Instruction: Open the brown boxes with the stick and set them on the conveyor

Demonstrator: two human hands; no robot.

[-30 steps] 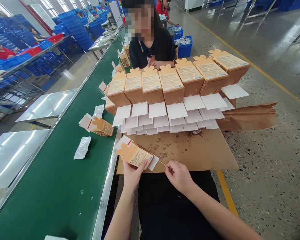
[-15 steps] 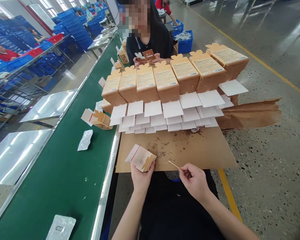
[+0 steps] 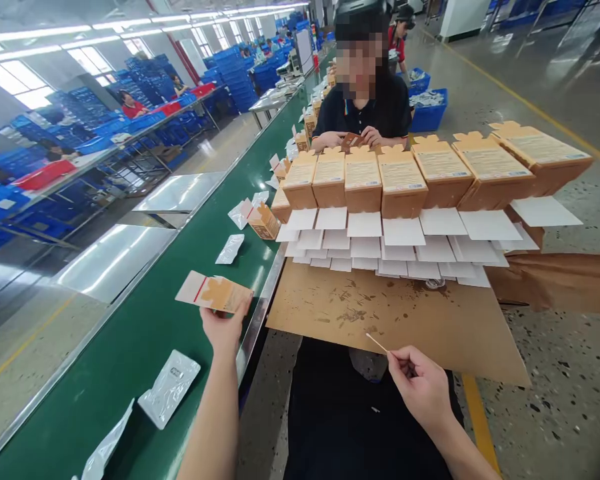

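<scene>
Since the earlier frame, the left hand (image 3: 224, 331) has carried the small printed carton (image 3: 225, 295) leftward from above the cardboard sheet (image 3: 455, 333) to over the green conveyor belt (image 3: 157, 323); its fingers and thumb grip the carton near its right end, the white flap (image 3: 189, 287) pointing away to the left; the right hand (image 3: 423, 387) pinches a cotton swab (image 3: 378, 343) near the cardboard's front edge; the carton looks light and fairly stiff, probably crushable if squeezed, its flap bendier; the folded side walls seem the surest hold.
</scene>
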